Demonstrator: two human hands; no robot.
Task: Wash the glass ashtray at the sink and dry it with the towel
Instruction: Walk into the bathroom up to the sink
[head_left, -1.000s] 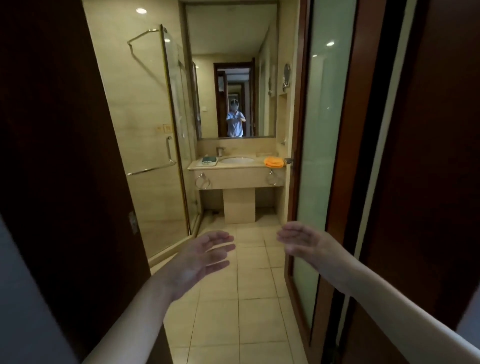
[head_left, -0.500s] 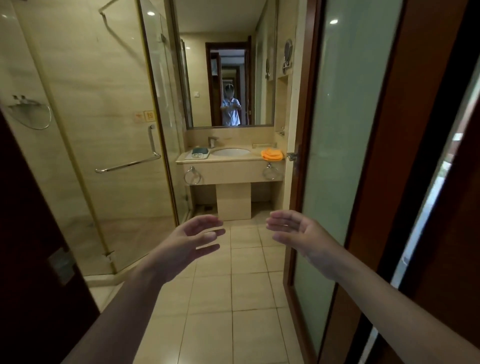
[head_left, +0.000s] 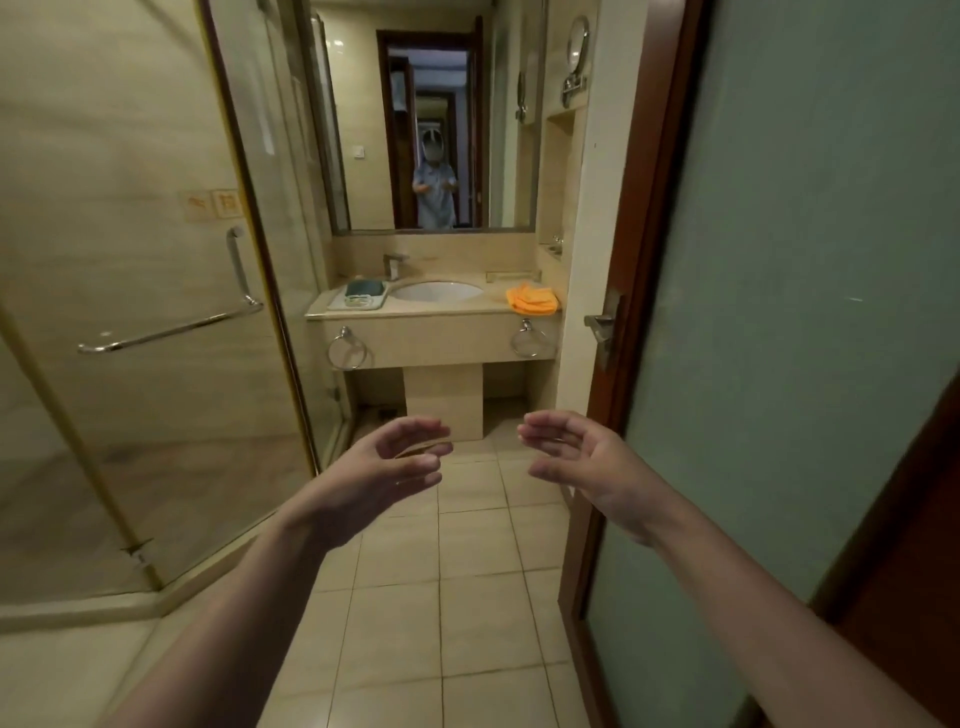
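Straight ahead at the far wall stands a beige vanity with a white oval sink (head_left: 436, 291) and a faucet (head_left: 395, 265). An orange towel (head_left: 532, 299) lies crumpled on the counter right of the basin. On the left of the counter a white tray (head_left: 358, 299) carries a dark object and a small clear item that may be the glass ashtray; too far to tell. My left hand (head_left: 387, 465) and my right hand (head_left: 582, 452) are raised in front of me, both empty, fingers loosely curled and apart, well short of the vanity.
A glass shower enclosure (head_left: 156, 312) with a chrome bar handle (head_left: 171, 327) lines the left side. An open wooden door with frosted glass (head_left: 779, 312) and a lever handle (head_left: 602, 325) lines the right. Tiled floor (head_left: 467, 597) runs between them. Two towel rings hang under the counter; a mirror (head_left: 436, 130) above.
The view has advanced through the doorway into the bathroom; the vanity and shower door appear closer and larger. Both hands stay raised and empty, fingers curling in slightly.
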